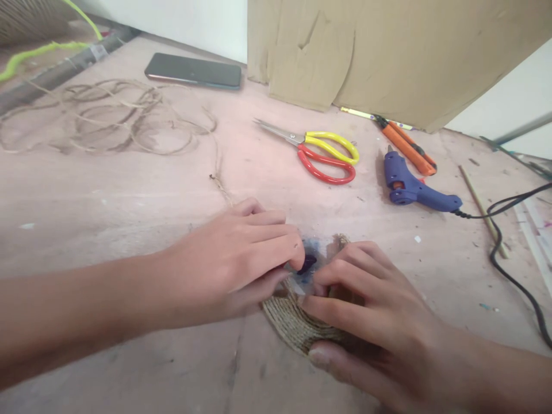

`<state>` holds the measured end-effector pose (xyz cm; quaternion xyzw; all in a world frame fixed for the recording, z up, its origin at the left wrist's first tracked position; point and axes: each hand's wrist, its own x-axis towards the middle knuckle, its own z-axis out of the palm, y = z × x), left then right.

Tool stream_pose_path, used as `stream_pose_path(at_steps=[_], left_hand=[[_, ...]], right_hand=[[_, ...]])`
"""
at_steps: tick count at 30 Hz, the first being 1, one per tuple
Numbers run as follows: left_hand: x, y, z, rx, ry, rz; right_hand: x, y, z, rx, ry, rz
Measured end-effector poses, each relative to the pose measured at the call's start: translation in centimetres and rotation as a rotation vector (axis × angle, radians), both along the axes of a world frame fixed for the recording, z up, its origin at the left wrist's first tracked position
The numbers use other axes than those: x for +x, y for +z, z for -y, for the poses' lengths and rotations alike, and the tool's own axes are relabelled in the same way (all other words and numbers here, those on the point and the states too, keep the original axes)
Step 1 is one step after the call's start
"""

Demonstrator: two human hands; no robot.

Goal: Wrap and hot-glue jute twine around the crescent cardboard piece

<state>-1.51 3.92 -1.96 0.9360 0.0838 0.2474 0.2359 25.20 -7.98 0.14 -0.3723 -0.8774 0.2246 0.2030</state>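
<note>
A curved piece of twine point(290, 322), laid in tight rows side by side, sits on the table below both my hands. My right hand point(371, 310) grips it, thumb at its lower edge and fingers bent over the top. From the left, my left hand point(254, 253) reaches in with curled fingers pressed together at the piece's upper side. A loose strand of twine point(219, 184) runs in under its knuckles. Between the hands shows a dark blue patch point(307, 263) on a bluish, shiny surface. My fingers hide most of the piece's middle.
Scissors point(319, 150) with red and yellow handles lie ahead, beside an orange cutter point(407, 146) and a blue glue gun point(416, 187) with a black cord point(502, 253). Tangled twine point(129, 118) and a phone point(194, 70) lie far left. Cardboard point(397, 52) stands behind.
</note>
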Motion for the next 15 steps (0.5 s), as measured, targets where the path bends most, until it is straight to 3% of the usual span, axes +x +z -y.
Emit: stream_pose_path(at_steps=[6,10,15], left_hand=[[0.1,-0.1,-0.1,0.041,0.049,0.004],[-0.2,0.6,0.0,0.194,0.164,-0.032],[-0.7,1.9,1.0,0.390,-0.043,0.000]], right_hand=[[0.8,0.2,-0.5,0.121,0.043,0.062],[1.4,0.3,-1.6,0.126,0.076,0.140],[0.9,1.5,-1.6,0.021,-0.027,0.022]])
